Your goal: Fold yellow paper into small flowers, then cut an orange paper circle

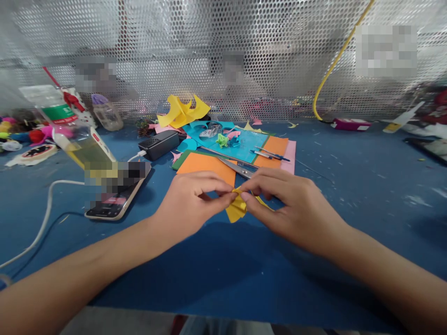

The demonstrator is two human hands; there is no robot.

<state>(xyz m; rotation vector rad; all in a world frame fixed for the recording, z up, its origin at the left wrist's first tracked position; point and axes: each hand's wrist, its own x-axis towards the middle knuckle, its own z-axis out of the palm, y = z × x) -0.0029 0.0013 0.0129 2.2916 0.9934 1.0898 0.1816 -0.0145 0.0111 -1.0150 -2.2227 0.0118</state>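
Left hand (188, 200) pinching the yellow paper (236, 211) between thumb and forefinger, at the paper's upper left edge. Right hand (295, 202) also gripping it, thumb and fingertips closed on the upper right side. Paper sits in the gap between the two hands, fingertips nearly meeting; it looks pleated, with its wider end hanging down below the fingers, toward the person. Another bit of yellow shows beside the right thumb; can't tell if it's the same piece. Both hands are over the blue table (223, 265), near its front edge.

Just beyond the fingers: scissors (240, 168), partly hidden by the right hand, blades pointing left over orange paper (206, 165). Behind that, a blue sheet (247, 142) with a crumpled green scrap (222, 140) on it, and pens (270, 153) to the right. Big yellow cut-out (183, 111) farther back. Left of the left hand, well apart: phone (117, 204), black box (159, 145) with white cable (47, 209), and a tilted bottle (61, 114), part blurred.
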